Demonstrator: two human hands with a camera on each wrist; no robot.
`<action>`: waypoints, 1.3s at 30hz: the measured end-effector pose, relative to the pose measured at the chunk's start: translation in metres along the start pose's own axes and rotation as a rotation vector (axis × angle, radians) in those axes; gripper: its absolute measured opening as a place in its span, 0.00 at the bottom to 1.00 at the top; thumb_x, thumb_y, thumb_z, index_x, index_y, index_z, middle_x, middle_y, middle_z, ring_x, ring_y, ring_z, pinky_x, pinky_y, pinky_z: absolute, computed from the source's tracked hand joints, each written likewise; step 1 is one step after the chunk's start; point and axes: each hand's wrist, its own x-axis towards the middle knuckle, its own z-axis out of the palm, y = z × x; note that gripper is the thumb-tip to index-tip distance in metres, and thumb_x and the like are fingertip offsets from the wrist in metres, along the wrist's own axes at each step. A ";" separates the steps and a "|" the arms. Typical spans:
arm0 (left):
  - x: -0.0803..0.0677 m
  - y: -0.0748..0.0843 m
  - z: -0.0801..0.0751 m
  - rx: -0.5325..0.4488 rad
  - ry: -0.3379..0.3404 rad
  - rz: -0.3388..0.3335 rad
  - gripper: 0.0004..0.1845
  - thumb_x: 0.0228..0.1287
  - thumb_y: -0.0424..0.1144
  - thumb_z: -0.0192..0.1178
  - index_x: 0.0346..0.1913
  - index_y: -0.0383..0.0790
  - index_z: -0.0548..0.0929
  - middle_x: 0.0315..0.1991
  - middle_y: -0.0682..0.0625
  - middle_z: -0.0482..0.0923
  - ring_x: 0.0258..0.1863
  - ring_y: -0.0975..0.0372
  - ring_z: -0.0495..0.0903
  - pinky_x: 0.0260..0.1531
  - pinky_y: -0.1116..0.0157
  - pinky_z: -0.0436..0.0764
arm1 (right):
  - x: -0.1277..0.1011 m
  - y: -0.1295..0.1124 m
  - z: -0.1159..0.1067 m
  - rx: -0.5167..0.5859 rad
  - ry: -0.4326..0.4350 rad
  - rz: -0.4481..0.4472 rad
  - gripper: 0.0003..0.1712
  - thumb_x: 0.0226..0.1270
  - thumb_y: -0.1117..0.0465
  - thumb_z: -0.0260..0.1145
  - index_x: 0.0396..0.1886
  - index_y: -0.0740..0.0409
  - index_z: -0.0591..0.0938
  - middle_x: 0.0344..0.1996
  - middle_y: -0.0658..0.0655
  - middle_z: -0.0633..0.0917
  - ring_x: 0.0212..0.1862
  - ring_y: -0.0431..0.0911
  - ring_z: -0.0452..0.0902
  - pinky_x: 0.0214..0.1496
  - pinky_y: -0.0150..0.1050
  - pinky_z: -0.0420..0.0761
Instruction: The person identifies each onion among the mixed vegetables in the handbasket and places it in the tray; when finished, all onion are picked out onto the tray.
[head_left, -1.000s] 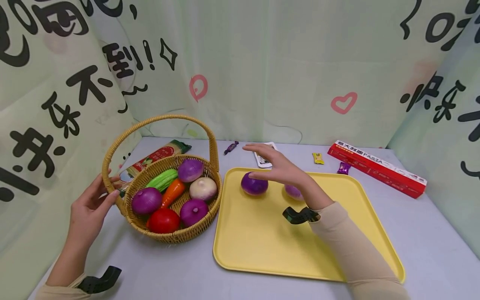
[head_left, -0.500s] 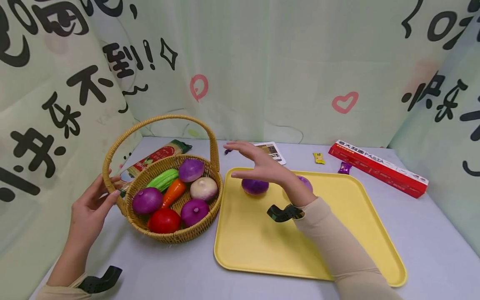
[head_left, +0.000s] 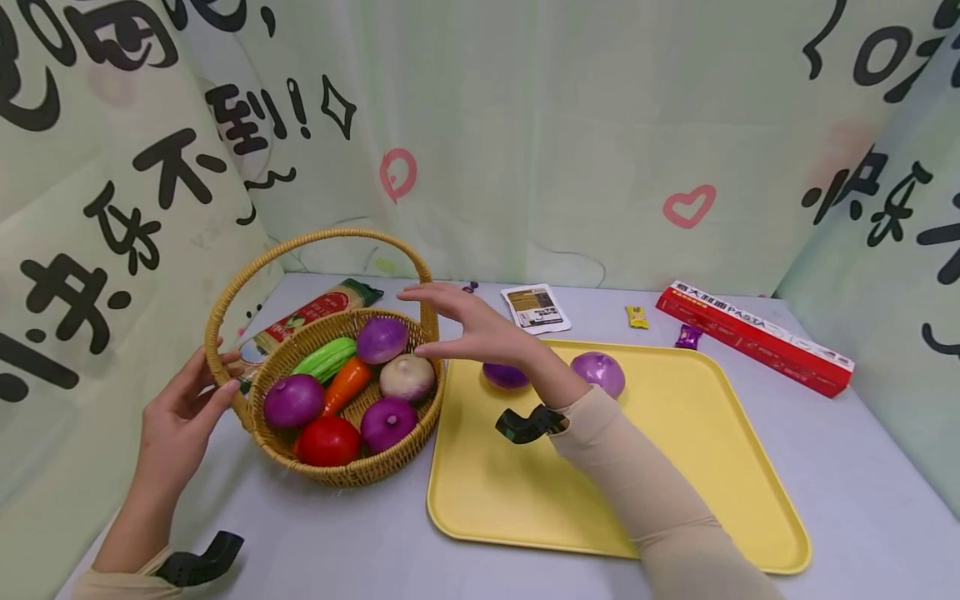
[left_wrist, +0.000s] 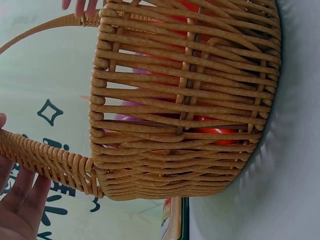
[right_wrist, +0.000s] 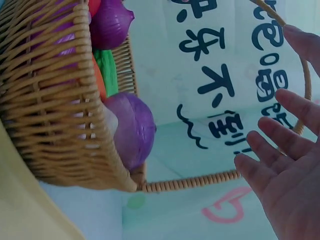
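Two hands out: left hand (head_left: 176,417) resting straight-fingered against upright basket (head_left: 345,467) handle base, arch spanning left to right; right hand (head_left: 480,329) spread, empty, above rim.

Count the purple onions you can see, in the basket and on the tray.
5. Three in the basket: back, left, front. Two on the yellow tray: one partly behind the right hand, one clear. More may lie beneath.
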 end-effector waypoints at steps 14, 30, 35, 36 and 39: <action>-0.001 0.001 -0.001 0.002 -0.007 0.007 0.30 0.65 0.30 0.56 0.69 0.49 0.66 0.49 0.74 0.75 0.49 0.78 0.75 0.42 0.87 0.74 | 0.036 -0.013 0.020 -0.029 -0.092 0.000 0.38 0.58 0.52 0.69 0.68 0.49 0.67 0.68 0.50 0.66 0.71 0.42 0.56 0.72 0.43 0.64; 0.000 0.002 -0.001 -0.006 -0.010 0.036 0.30 0.64 0.29 0.56 0.69 0.48 0.66 0.50 0.74 0.75 0.49 0.78 0.76 0.43 0.87 0.74 | 0.070 -0.017 0.033 -0.062 -0.150 0.003 0.37 0.61 0.51 0.66 0.69 0.49 0.65 0.69 0.51 0.66 0.70 0.44 0.60 0.70 0.37 0.65; 0.000 0.003 -0.002 0.003 -0.018 0.042 0.31 0.64 0.29 0.57 0.69 0.49 0.66 0.50 0.77 0.74 0.48 0.78 0.75 0.43 0.87 0.73 | 0.081 -0.019 0.039 -0.115 -0.163 -0.008 0.36 0.61 0.49 0.66 0.68 0.49 0.67 0.68 0.51 0.68 0.69 0.42 0.61 0.70 0.33 0.64; 0.000 0.002 -0.002 0.004 -0.018 0.042 0.31 0.64 0.28 0.57 0.69 0.49 0.66 0.50 0.77 0.73 0.48 0.78 0.75 0.43 0.87 0.73 | 0.084 -0.019 0.040 -0.124 -0.167 -0.014 0.36 0.61 0.49 0.66 0.67 0.49 0.68 0.67 0.51 0.69 0.69 0.42 0.61 0.70 0.33 0.63; 0.000 0.002 -0.002 0.004 -0.020 0.044 0.31 0.63 0.29 0.57 0.69 0.49 0.66 0.50 0.77 0.73 0.48 0.78 0.75 0.43 0.87 0.73 | 0.091 -0.018 0.046 -0.154 -0.183 -0.022 0.35 0.61 0.47 0.66 0.67 0.48 0.69 0.67 0.50 0.69 0.69 0.41 0.62 0.71 0.32 0.62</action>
